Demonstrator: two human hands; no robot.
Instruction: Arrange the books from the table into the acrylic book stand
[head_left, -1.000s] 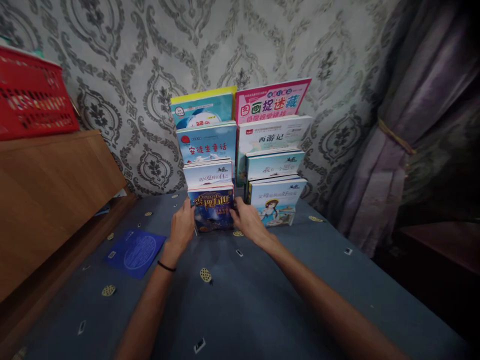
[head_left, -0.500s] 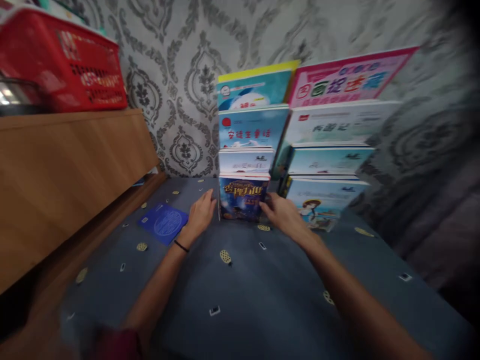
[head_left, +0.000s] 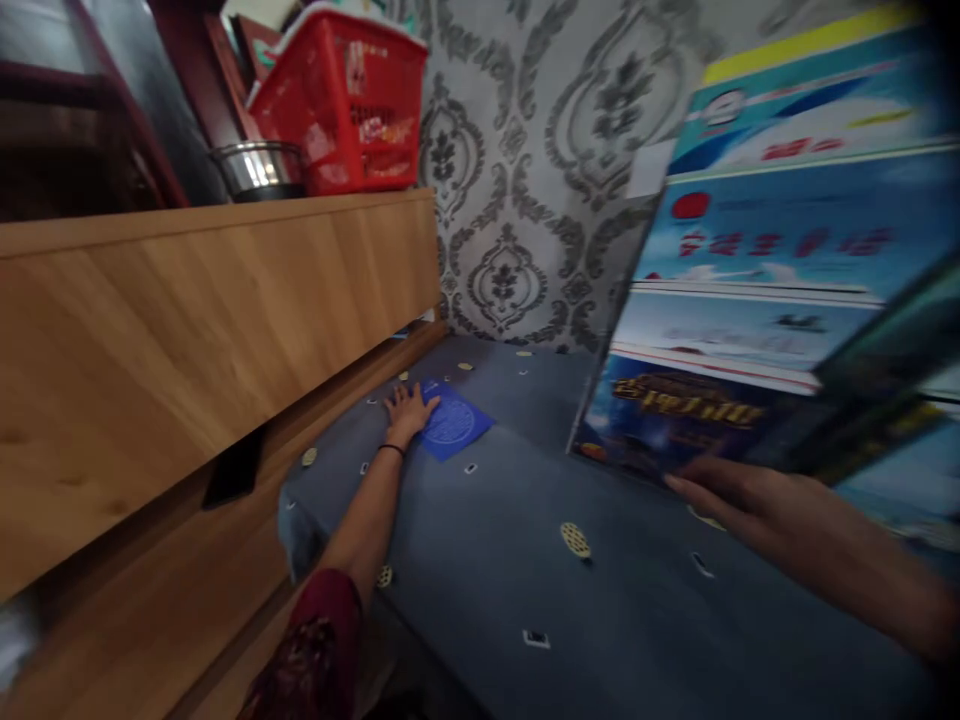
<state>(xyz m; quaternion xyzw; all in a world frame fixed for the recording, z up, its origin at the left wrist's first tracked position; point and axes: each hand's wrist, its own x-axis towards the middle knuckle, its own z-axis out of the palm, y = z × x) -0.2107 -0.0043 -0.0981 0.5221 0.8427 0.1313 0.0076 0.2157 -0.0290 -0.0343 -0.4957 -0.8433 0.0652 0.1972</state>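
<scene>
While left hand point(head_left: 409, 409) touches blue booklet point(head_left: 452, 431)

left hand point(head_left: 409, 410) flat, arm outstretched

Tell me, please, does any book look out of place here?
Yes. One flat blue booklet lies alone on the grey cloth, apart from the books standing in tiers by the wall. The left hand rests on its edge; the right hand touches the front dark book.
</scene>
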